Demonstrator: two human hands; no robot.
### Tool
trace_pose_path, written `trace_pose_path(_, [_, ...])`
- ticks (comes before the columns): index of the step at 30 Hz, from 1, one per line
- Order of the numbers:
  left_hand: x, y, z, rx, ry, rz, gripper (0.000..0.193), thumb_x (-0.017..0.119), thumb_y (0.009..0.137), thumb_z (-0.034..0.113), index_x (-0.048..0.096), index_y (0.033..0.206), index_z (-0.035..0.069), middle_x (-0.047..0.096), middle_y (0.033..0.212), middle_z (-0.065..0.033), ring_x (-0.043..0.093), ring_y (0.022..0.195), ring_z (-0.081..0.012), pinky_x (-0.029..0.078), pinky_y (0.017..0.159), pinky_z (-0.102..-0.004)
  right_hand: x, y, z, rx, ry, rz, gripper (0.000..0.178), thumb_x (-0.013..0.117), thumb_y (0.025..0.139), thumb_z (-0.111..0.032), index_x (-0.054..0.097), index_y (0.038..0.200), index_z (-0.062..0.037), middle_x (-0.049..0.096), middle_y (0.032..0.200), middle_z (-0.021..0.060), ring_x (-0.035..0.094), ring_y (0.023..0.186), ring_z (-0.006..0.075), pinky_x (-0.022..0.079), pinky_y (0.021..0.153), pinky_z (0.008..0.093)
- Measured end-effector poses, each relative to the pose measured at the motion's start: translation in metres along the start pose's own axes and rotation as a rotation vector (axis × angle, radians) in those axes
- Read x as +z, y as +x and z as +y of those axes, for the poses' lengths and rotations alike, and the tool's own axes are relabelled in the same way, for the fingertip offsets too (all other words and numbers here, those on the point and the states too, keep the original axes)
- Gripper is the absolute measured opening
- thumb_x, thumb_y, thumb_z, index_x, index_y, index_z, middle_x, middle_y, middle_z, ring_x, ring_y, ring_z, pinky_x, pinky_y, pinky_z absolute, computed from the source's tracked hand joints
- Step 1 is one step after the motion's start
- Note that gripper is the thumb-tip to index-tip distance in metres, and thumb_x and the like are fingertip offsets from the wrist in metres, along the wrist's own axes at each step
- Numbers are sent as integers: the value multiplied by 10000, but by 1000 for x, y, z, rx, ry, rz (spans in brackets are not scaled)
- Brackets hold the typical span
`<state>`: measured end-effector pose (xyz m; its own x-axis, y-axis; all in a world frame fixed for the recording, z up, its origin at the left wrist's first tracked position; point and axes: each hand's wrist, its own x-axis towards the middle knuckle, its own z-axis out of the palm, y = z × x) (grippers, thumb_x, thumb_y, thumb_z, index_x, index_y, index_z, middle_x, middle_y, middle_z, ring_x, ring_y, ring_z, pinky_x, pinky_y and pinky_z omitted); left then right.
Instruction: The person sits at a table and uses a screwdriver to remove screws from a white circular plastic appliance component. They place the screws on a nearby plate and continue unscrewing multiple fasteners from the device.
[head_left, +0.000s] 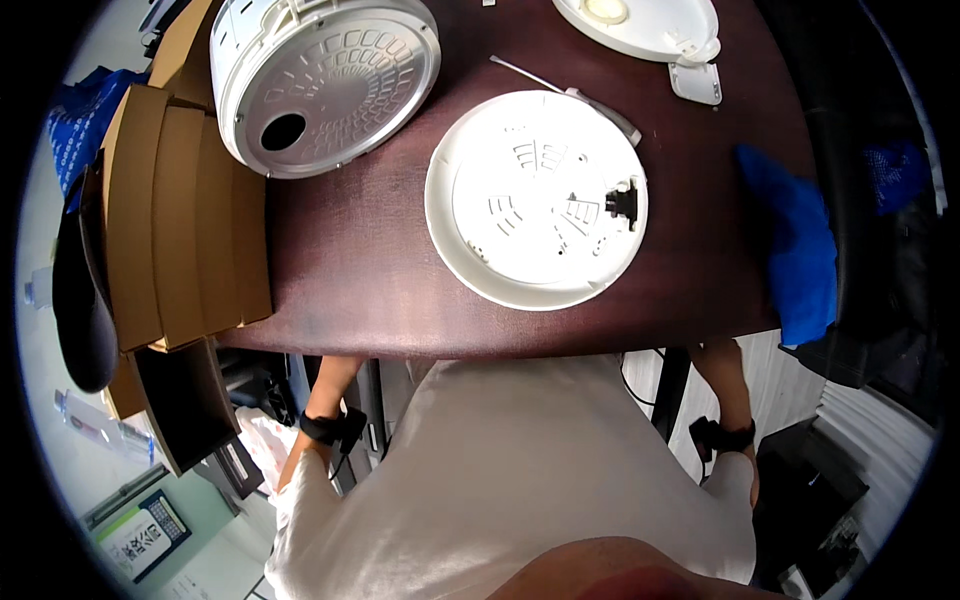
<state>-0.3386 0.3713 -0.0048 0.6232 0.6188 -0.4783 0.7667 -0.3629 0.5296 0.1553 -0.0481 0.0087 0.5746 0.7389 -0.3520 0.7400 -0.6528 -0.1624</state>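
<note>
the round white plastic housing [536, 198] lies in the middle of the frame, slightly to the right, on a dark reddish-brown tabletop [350, 270]. it is shallow like a dish, open side up, with a smooth raised rim. its floor carries fan-shaped groups of narrow slots and a few small holes, and a black fitting [622, 203] sits against the inner wall on its right side. a screwdriver [607, 113] lies slantwise just beside its upper right rim, thin shaft pointing to the upper left.

at the upper left of the frame, a white drum-shaped appliance body [340, 110] shows a grey round face with rows of slots and one dark hole. a white lid [645, 40] is cut off by the upper edge, right of centre.

the left forearm [335, 385] and right forearm [724, 380] run out of sight below the tabletop's near edge. the left hand and right hand are hidden there, so how far the fingers are open, or whether they hold anything, i cannot tell.
</note>
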Motion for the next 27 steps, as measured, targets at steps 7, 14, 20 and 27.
trace_pose_path(7, [-86,-54,193,-142,208,-724,509,623,913,403,626,1168,-37,670,1070,-245,653,993,-381,513,868,-412,-194,-11,-95,-267,425,-585,153,639,907,-199,673,963,-61,686,796,115,657,673,202,496,615,320])
trace_pose_path(14, [-182,-46,298,509,81,-101,304,703,895,242,670,998,-42,713,936,-139,683,748,-188,529,673,-301,-218,82,-163,-683,207,261,109,657,866,-162,623,843,-61,631,725,83,617,637,258,480,588,358])
trace_pose_path(20, [-242,57,324,794,366,893,300,687,906,192,670,1137,2,688,1063,-84,604,1047,-141,475,891,-286,-190,146,-198,-805,-107,399,200,701,832,-242,621,806,-61,647,745,102,649,716,298,501,638,405])
trace_pose_path(27, [-266,109,357,977,566,894,343,734,809,160,660,1097,-11,702,1009,-155,678,935,-239,546,803,-334,-182,156,-197,-736,-107,309,193,718,813,-229,612,779,-72,643,755,96,641,714,294,498,651,402])
